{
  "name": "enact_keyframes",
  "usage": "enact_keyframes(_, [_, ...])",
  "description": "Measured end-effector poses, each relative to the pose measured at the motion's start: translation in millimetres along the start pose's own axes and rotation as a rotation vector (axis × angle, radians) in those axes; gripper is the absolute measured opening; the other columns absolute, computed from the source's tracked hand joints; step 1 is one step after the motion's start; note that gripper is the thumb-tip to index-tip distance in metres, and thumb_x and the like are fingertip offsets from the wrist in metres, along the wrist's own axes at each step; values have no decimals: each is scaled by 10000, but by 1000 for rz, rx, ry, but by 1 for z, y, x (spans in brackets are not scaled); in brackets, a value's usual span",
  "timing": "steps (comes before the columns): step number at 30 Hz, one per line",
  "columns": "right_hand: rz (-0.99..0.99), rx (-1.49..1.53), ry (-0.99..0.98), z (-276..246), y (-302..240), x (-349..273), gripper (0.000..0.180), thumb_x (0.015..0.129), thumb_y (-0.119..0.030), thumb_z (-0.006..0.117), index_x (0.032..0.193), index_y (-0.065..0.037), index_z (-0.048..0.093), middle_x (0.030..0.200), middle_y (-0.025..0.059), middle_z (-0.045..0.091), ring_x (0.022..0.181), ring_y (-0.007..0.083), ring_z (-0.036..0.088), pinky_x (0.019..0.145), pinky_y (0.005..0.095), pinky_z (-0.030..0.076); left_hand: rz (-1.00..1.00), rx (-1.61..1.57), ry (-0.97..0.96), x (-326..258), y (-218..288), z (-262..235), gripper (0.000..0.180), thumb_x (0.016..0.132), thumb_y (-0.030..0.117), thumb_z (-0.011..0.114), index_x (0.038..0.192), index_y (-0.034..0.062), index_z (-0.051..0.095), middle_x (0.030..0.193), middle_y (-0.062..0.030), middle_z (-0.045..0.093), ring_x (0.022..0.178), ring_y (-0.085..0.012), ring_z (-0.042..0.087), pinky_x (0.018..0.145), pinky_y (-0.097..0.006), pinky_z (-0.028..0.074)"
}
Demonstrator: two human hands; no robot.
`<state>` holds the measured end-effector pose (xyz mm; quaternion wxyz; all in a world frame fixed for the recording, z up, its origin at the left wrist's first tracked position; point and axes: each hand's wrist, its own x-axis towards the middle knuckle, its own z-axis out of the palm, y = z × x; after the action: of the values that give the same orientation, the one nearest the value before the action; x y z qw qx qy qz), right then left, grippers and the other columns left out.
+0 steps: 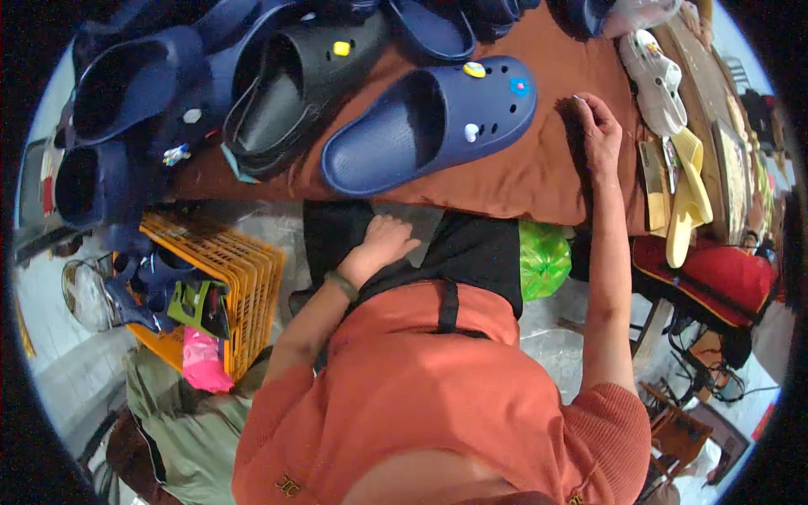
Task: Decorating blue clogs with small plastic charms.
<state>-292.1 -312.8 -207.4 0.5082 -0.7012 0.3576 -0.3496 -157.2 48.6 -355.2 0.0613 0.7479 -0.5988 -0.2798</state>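
Note:
My left hand (389, 241) lies on my lap over dark trousers, its fingers stretched and apart, holding nothing. On the brown cloth, my right hand (601, 135) rests with fingers curled together. A tiny pale spot shows at its fingertips; whether that is a nail or a small piece I cannot tell. To the left of it lies a single navy clog (383, 156), toe pointing right. Fixed in its holes are a yellow-and-white charm (474, 71), a blue flower charm (519, 87) and a white heart-like charm (471, 132). Neither hand touches the clog.
A black clog (278, 93) and several navy clogs (139, 84) crowd the table's left side. White clogs (656, 84) and yellow slippers (688, 194) line the right edge. An orange crate (252, 278) of footwear stands lower left; a green bag (543, 261) hangs below the table.

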Motion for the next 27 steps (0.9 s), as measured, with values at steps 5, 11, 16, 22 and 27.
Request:
enact_keyframes(5, [-149, -97, 72, 4, -13, -6, 159, 873, -94, 658, 994, 3, 691, 936, 16, 671, 860, 73, 594, 783, 211, 468, 212, -796, -109, -46, 42, -115, 271, 862, 279, 612, 893, 11, 642, 823, -136, 651, 751, -281, 627, 710, -379, 481])
enact_keyframes(11, [-235, -147, 51, 54, -47, -35, 168, 862, -34, 640, 1020, 10, 677, 936, 43, 689, 853, 88, 618, 761, 219, 491, 237, -891, 467, -65, 54, -215, 227, 881, 206, 612, 962, -7, 617, 863, -141, 627, 736, -260, 606, 670, -347, 471])
enact_keyframes(16, [-710, -323, 4, 67, -48, -52, 245, 726, 41, 730, 955, -28, 676, 866, 98, 652, 783, 202, 638, 681, 272, 508, -10, -790, 645, 4, 66, -222, 243, 932, 140, 558, 1139, 15, 582, 1075, -88, 629, 973, -154, 592, 861, -307, 479])
enact_keyframes(22, [-966, -606, 94, 74, -51, -56, 297, 650, 31, 756, 921, -72, 687, 836, 72, 613, 738, 230, 587, 630, 314, 494, 251, -1310, 418, 54, 76, -210, 379, 906, 111, 590, 1238, -36, 483, 1098, -124, 613, 985, -144, 580, 865, -305, 489])
enact_keyframes(27, [-1002, -616, 73, 73, -53, -56, 286, 646, 23, 758, 909, -64, 687, 819, 77, 615, 732, 237, 587, 629, 319, 489, 198, -1386, 317, 50, 77, -212, 307, 960, 209, 539, 1182, 1, 577, 1071, -33, 620, 970, -97, 563, 882, -266, 461])
